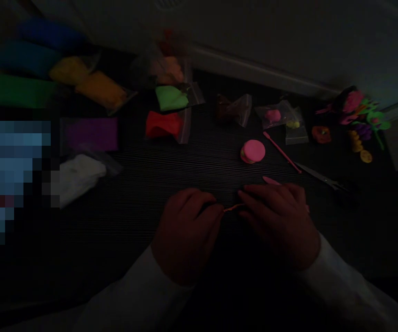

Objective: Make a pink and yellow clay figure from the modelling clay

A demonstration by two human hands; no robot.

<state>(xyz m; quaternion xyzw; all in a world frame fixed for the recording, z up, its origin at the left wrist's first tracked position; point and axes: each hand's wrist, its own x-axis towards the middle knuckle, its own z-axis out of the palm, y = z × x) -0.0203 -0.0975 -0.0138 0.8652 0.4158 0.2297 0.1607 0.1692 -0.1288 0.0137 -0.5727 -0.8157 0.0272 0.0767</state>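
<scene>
A thin orange strand of modelling clay (232,208) stretches between my two hands, just above or on the dark table. My left hand (190,230) is closed, its thumb and forefinger pinching the strand's left end. The fingers of my right hand (282,219) are closed round the other end, which they hide. Partly under my right hand lies a pink pointed tool (270,180). Beyond the hands sits a round clay piece (254,151) with a pink top and a paler layer beneath. A thin pink modelling stick (282,152) lies to its right.
Scissors (319,176) lie right of my right hand. Small clay shapes and flowers (365,120) are grouped at the far right. Clay packs line the back and left, including red (163,125), light green (171,97), purple (92,134) and white (81,177). The scene is very dark.
</scene>
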